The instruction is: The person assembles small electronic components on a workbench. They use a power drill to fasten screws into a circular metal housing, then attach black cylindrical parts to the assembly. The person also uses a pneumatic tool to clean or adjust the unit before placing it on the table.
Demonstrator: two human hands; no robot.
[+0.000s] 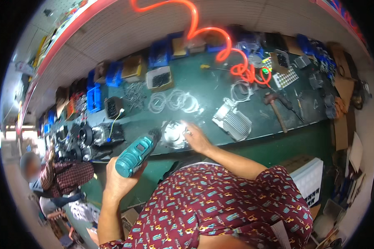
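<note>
The left hand (119, 178) is wrapped firmly around the grip of a teal power drill (134, 157), whose body hides most of the fingers. The drill's dark front end points right, toward a round silvery metal part (173, 135) on the near edge of the green workbench (143, 117); whether it touches the part (dark and blurred just there) cannot be told. The right hand (198, 139) rests at the part's right side with fingers partly bent; its fingertips are hard to make out, so I cannot tell whether it grips or merely steadies it. Farther right lie a finned metal housing (234, 121) and a hammer (278, 116). Beyond the part lie clear rings (176, 100), their outlines faint. An orange coiled hose (194, 18) is cut off at the far edge. At far left, a co-worker (74, 176) is partly visible.
</note>
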